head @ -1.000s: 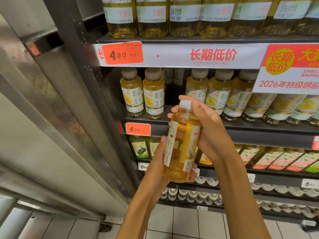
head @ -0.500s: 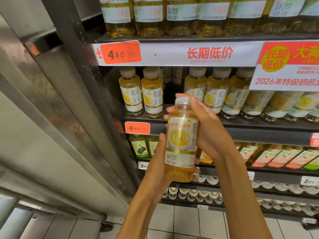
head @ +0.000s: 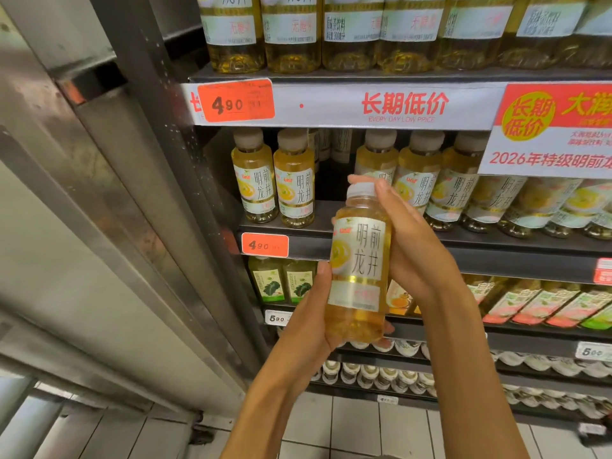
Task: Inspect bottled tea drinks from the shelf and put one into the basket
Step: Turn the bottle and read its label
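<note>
Amber-yellow tea in a clear plastic bottle with a white cap [head: 359,270] is front and centre, held up in the air in front of the dark metal shelf [head: 463,246], a bit nearer than the rows of stock. Both hands have it. The left hand [head: 308,323] cups the bottom part, thumb up along the left side of the label and fingertips poking out on the right under the base. The right hand [head: 409,240] wraps around the back of the upper part, with a finger lying up against the right side of the cap. The bottle stands pretty much upright, with the white label and its big Chinese characters facing the camera.

Behind it, on the middle shelf, sit matching yellow tea bottles with beige caps [head: 275,180], with a gap in the row right behind the held one. An orange 4.90 price tag [head: 265,245] sits on the shelf edge just left of the bottle, and a bigger orange 4.90 tag [head: 236,101] is on the white banner strip [head: 381,106] above. Lower down there are green-labelled bottles [head: 281,283], and a pale tiled floor [head: 347,429] at the bottom.
</note>
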